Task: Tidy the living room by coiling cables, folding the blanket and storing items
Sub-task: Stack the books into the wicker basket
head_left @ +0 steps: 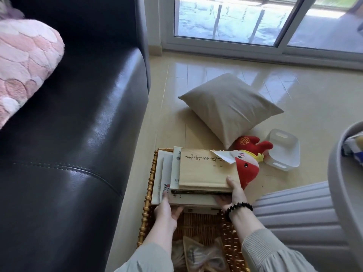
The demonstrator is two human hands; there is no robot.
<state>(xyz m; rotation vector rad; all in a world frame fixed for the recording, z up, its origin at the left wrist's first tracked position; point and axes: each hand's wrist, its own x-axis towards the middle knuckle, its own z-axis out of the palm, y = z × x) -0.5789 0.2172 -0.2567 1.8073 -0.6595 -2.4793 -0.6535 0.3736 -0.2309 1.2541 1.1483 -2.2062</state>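
Since the stack of books (204, 169) is loose, the left hand (167, 212) and right hand (232, 193) clasp its near corners. I judge it is meant for the wicker basket (147, 205) below.

Both forearms come out of long sleeves in a pale grey-green cloth. The left sleeve (145, 260) looks smooth and loose and ends partway up the forearm in a soft, rounded hem. The right sleeve (275, 250) shows a fine ribbed or knitted weave, with narrow lines running along the arm, and it gathers in folds near its cuff. Round the right wrist is a bracelet (238, 208) of round, glossy black beads in a single row, just below the base of the right hand (233, 195). The left hand (167, 213) is bare, as is its wrist.
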